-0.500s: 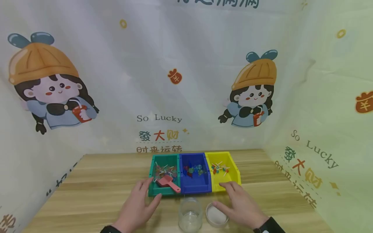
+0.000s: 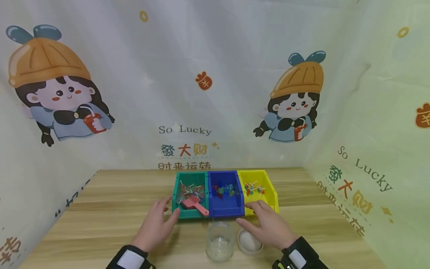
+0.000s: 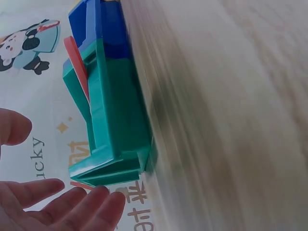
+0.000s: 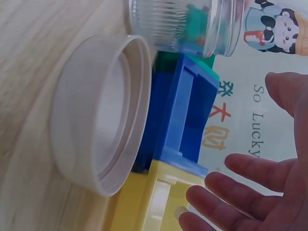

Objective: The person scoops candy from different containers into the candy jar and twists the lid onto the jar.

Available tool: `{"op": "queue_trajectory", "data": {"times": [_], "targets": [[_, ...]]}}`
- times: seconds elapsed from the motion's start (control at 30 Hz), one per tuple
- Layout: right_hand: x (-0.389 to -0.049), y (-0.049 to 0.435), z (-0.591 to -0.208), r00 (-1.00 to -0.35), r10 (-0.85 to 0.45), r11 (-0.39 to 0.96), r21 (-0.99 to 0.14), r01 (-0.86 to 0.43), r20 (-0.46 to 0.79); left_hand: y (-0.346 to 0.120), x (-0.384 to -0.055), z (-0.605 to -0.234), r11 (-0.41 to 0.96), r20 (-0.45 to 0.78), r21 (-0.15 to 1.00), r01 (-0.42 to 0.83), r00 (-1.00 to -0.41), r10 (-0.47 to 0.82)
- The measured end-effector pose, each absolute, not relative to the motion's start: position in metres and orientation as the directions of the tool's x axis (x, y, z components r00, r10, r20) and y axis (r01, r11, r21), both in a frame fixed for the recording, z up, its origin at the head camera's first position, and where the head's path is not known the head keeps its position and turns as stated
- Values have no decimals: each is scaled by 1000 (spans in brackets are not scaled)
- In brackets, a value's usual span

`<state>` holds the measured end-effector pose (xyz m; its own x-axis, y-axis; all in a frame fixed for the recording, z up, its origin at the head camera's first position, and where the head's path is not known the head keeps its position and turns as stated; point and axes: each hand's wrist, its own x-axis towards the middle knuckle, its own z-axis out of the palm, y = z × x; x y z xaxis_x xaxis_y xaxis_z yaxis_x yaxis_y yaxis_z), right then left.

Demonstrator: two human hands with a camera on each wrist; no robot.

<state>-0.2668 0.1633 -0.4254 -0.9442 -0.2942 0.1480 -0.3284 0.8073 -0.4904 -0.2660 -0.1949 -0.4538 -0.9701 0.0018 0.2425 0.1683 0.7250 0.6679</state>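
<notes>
My left hand, fingers spread and holding nothing, is beside the front left corner of a green bin. Across that bin's front edge lies a pink scoop, over small pieces with white sticks. My right hand hovers with relaxed fingers before the blue bin and the yellow bin. Below its thumb, a white round lid rests on the table, hollow side up. An uncovered clear glass jar stands upright between the hands, just left of the lid.
The three bins stand side by side on a wood-grain table. Small colourful pieces lie in the blue bin, and small white-stick lollipops in the yellow one. A printed curtain borders the table at the back and sides.
The head view has tilted slightly downward, so more of both wrists shows. The right hand has shifted a little to the left; the left hand has drifted slightly left too. Bins, jar and lid stay put.
</notes>
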Motion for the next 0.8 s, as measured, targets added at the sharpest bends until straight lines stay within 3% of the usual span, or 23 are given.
{"op": "queue_trajectory", "data": {"times": [0.5,0.8], "targets": [[-290,126,-408,-903,-418,744,-534,-402,98,-199,-299,-447,674,223,728,129,-973,-55],[-308,102,-407,-859,-503,725,-495,-479,93,-198,-315,-446,673,241,727,135,-968,-66]]}}
